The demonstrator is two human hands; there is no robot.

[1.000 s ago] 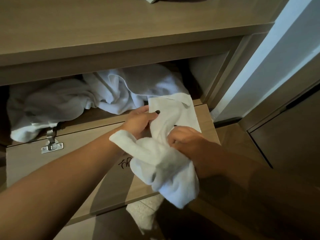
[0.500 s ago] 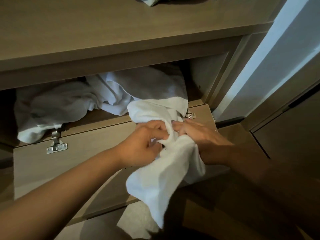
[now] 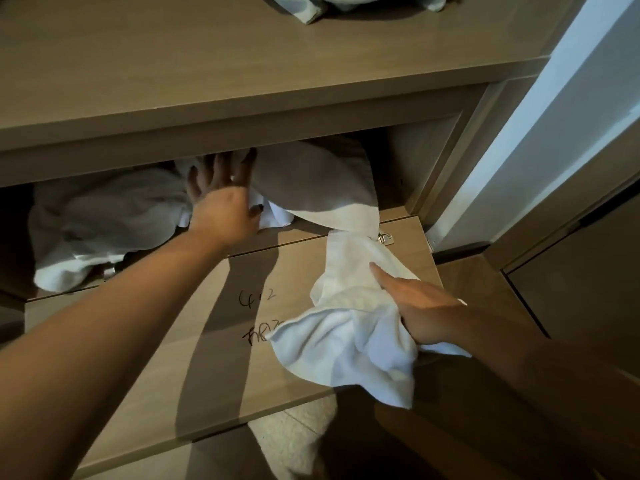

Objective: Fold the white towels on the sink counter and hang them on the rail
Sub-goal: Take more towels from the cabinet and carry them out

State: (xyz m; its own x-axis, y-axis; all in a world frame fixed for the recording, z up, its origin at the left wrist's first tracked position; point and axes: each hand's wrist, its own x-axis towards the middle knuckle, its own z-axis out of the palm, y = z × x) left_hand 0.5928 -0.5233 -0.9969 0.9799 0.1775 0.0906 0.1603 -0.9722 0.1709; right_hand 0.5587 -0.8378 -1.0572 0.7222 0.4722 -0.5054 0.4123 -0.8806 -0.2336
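Hands have parted: left hand [image 3: 221,199] reaches flat-fingered into the towels [image 3: 104,216]; right hand [image 3: 420,306], index straight, pins a towel [image 3: 349,337] for keeping.

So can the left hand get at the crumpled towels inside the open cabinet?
Probably yes: the flap door hangs open and the left hand is already in the opening, fingers on the crumpled towels.

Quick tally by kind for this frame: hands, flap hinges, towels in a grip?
Hands: 2 (left hand, right hand)
Hinges: 2 (left hinge, right hinge)
Held towel: 1
Total: 5
Heaped compartment towels: uncountable.
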